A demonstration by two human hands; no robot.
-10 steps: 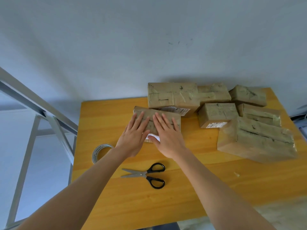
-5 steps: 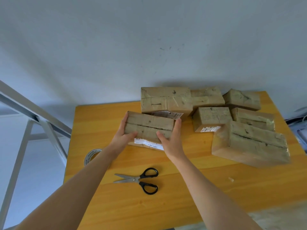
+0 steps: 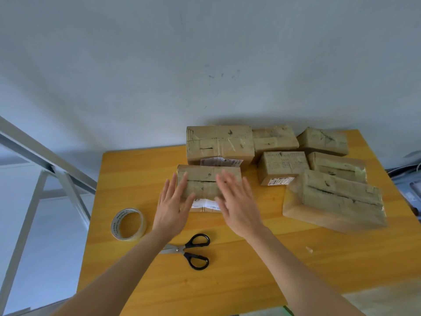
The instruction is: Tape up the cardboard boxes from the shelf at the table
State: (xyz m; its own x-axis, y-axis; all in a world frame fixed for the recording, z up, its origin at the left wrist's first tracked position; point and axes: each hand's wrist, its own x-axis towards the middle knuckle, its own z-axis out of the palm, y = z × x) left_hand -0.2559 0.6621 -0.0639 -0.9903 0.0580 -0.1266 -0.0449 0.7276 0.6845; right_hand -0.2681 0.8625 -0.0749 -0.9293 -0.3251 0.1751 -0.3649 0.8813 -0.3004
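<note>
Cardboard box (image 3: 205, 179) lies flat on the yellow table (image 3: 136, 169), left of centre, just near of a larger box (image 3: 218, 142); a dark slit runs along its top. Left hand (image 3: 172, 207) and right hand (image 3: 238, 205) sit over its near edge, fingers straight and spread, gripping nothing. The right hand is blurred and contact is unclear. Tape roll (image 3: 114, 225) lies at near left, scissors (image 3: 183, 249) nearer still. Five other boxes (image 3: 335, 199) stand to the right.

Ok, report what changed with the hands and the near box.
The left hand and right hand went from pressing flat on the near cardboard box to gripping its ends, then let go; both are now open over it, and it rests on the table. Tape roll, scissors and the other boxes stayed put.
</note>
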